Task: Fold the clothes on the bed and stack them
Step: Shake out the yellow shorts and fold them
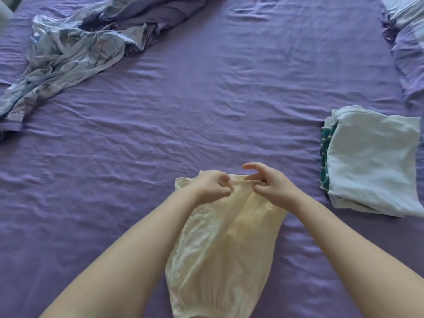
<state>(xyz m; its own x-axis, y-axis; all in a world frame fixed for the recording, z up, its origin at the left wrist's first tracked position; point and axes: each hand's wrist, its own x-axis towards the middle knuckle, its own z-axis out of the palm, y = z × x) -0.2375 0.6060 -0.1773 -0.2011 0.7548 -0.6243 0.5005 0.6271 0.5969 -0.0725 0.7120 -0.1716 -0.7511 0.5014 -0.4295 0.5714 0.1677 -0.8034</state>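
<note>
A pale yellow garment (220, 253) lies lengthwise on the purple bed sheet (160, 134), running from the bottom edge of the view up to the centre. My left hand (212, 185) pinches its far hem on the left side. My right hand (269, 185) pinches the same hem just to the right, with the index finger stretched out. The two hands are close together. At the right sits a stack of folded clothes (371, 161), a light blue piece on top and a teal striped one beneath.
A crumpled light blue patterned cloth (66, 58) and a rumpled purple cloth (151, 21) lie at the far left. A pillow (408, 31) in light blue and purple sits in the far right corner.
</note>
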